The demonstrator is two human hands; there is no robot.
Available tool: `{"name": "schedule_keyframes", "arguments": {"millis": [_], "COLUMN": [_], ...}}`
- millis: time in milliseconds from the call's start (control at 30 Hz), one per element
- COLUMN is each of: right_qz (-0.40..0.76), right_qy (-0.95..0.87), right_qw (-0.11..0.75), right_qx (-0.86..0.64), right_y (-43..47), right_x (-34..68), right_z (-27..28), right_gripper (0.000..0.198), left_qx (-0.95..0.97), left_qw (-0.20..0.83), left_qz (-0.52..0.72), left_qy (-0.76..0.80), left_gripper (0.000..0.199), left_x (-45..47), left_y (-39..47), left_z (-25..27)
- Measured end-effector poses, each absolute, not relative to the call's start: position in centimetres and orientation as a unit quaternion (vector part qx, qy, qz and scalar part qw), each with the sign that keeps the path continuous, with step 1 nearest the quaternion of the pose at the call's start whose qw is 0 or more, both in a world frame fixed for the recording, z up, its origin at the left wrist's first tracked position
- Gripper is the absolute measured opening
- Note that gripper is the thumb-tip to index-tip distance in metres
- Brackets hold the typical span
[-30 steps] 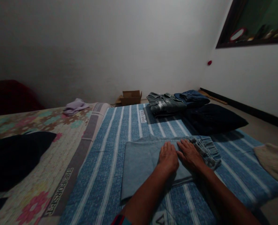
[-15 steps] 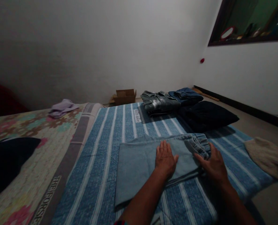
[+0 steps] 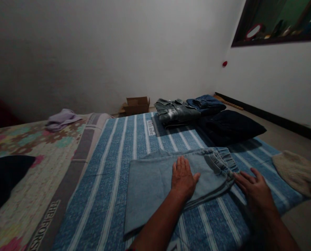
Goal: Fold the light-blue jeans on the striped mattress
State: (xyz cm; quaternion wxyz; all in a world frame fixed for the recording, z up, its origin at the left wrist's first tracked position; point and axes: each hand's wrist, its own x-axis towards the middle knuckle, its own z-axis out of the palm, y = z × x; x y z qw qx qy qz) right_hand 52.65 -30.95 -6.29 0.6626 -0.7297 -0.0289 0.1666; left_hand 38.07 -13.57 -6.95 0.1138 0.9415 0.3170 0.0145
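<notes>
Resting palm down, the left hand (image 3: 183,179) lay across a pale-blue folded denim garment (image 3: 150,184), its grip released and fingers extended, probably because a broad palm would steady the soft layers better than fingertips. With that garment as the centre of a clock face and 12 straight ahead, the right hand (image 3: 258,192) was at 3 o'clock, its loosely bent fingers at the near corner of the gathered denim waistband (image 3: 224,160); whether this grip pinched the edge could not be made out. That bulky end seemed to need guiding, while the smooth end at 9 lay flat unaided. The garment lay lengthwise on a blue-and-white striped cloth (image 3: 103,184), likely so that both ends fell within reach. A grey folded denim jacket (image 3: 175,113) sat at 12, a dark-blue folded denim piece (image 3: 206,104) towards 1 and a blackish folded fabric garment (image 3: 231,129) nearer 2, apparently grouped beyond the hands so as not to crowd them. A beige fuzzy textile (image 3: 299,174) lay at 3, past the right hand, near the striped cloth's edge, for no evident reason.
</notes>
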Motion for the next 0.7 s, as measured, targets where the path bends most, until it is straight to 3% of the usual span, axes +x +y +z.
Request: {"name": "schedule_keyframes", "arguments": {"millis": [133,333,533,700], "right_qz": [0.248,0.383,0.391,0.347], "right_qy": [0.073,0.044,0.043,0.062], "right_qw": [0.737,0.714,0.729,0.757], "right_qx": [-0.624,-0.585,-0.561,-0.551], "right_y": [-31.8,-30.9,-29.5,-28.6], "right_x": [53.1,51.9,49.7,49.1], "right_z": [-6.3,-6.0,-5.5,-5.8], "right_gripper": [0.082,0.052,0.053,0.04], "left_qx": [0.94,0.937,0.94,0.935], "left_qw": [0.119,0.099,0.094,0.145], "left_qz": [0.013,0.024,0.036,0.024], "left_qy": [0.32,0.334,0.327,0.324], "left_gripper": [0.079,0.078,0.079,0.08], "left_x": [38.1,38.2,38.1,38.0], "left_y": [-13.7,-14.0,-14.0,-14.0], "left_z": [-7.1,-7.4,-7.9,-6.8]}}
